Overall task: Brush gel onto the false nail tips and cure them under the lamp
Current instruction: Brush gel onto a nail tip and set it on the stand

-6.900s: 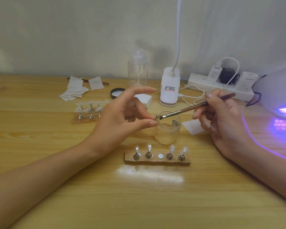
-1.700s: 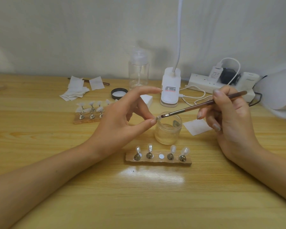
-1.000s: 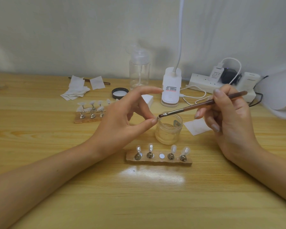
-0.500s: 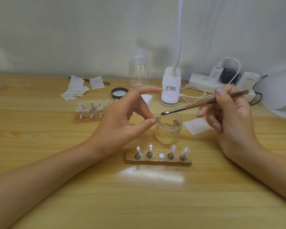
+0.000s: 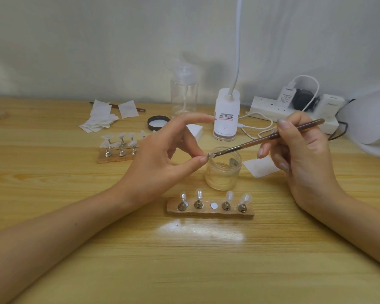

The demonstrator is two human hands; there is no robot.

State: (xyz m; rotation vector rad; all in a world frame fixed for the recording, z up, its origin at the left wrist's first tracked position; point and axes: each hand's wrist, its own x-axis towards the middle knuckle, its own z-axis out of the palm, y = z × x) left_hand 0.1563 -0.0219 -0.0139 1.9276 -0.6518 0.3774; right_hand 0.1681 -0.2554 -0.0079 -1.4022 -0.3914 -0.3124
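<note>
Presently, one small translucent false nail tip is held pinched between the thumb and a finger of the left hand, the index finger being raised clear above it. A slim brown-handled gel brush is gripped pen-fashion in the right hand, its bristles laid against the pinched tip. Just beneath the left fingertips a clear glass jar is placed. Nearer than both hands lies a rough wooden holder strip carrying four tips on metal stands, one round magnet seat being vacant. A white domed curing lamp is seen beyond the right knuckles, no glow showing. Coating is judged under way; curing of this tip is yet to be done.
</note>
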